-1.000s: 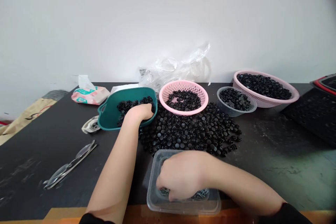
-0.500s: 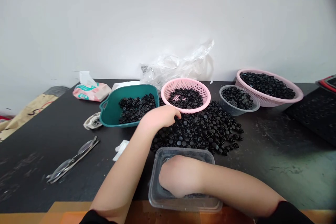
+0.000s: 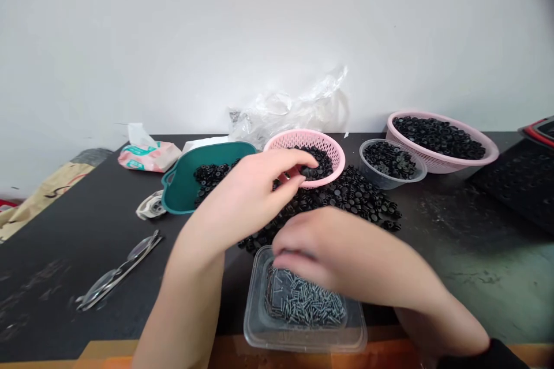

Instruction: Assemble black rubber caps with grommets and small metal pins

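My left hand (image 3: 259, 187) reaches over the front of the small pink basket (image 3: 333, 147), thumb and fingers pinching a round black plastic cap (image 3: 307, 172). Below it, my right hand (image 3: 309, 242) is closed, its fingertips pressed together; motion blur and the fingers hide what they hold. It hovers above the back of a clear plastic box (image 3: 305, 341) with many small metal screws (image 3: 314, 302) inside. Between the box and the basket spreads a heap of black caps (image 3: 350, 196), partly covered by both hands.
Left of the heap stands a green tub (image 3: 184, 176) of black parts. A clear bowl (image 3: 387, 183) and a larger pink basket (image 3: 437, 164), both filled, stand right. Eyeglasses (image 3: 119, 271), tape (image 3: 151, 206) and a tissue pack (image 3: 149, 155) lie left. Crumpled plastic (image 3: 294, 109) leans against the wall.
My right hand has lifted out of the screw box towards the heap, uncovering the screws. My left hand has risen from the heap to the small basket's front, with a black cap in its fingertips.
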